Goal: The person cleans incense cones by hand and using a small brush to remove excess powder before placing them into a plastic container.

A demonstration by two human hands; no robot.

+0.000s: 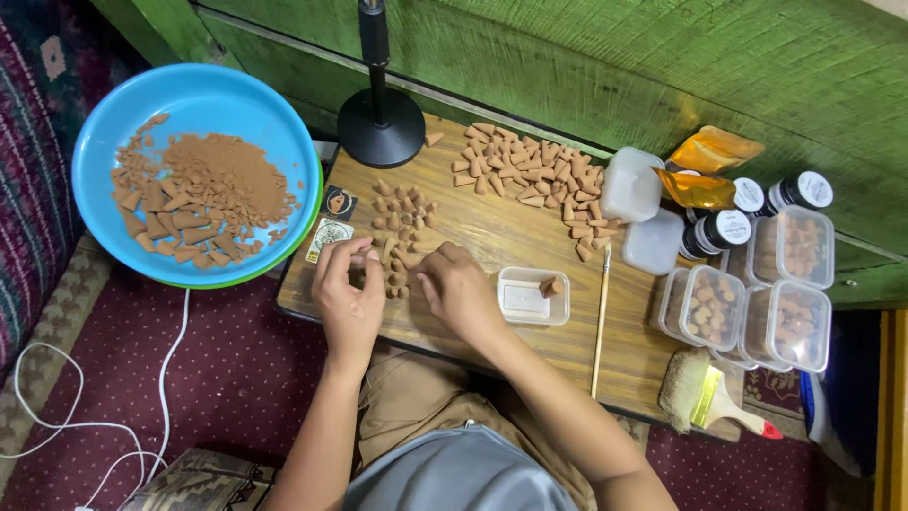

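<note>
Your left hand (pixel 346 284) and right hand (pixel 457 287) meet over the near cluster of brown cones (pixel 397 227) at the front of the wooden surface (pixel 492 237). Left: fingers curled, pinching what looks like one cone between thumb and fingertips. Right: fingers bent down onto the cluster's near edge; you cannot tell from here whether it grips a cone or only touches.

Done, judging from the layout: several lidded clear boxes (pixel 747 303) on the right of the surface already hold cones. One small open tray (pixel 532 295) just right of your right hand holds a single cone (pixel 549 285), so filling there looks barely begun.

Left: the near cluster itself, and a larger loose pile (pixel 530 170) farther back toward the green wall. That pile lies well apart from both hands. Most loose cones appear unsorted, so the work reads as partway, with more left than done.

Also noted: blue bowl (pixel 203 175) at left with brown powder and broken pieces; thin brush (pixel 601 317) lying beside the tray; wide brush (pixel 709 397) at the front right corner; black stand base (pixel 380 128) at the back edge.
</note>
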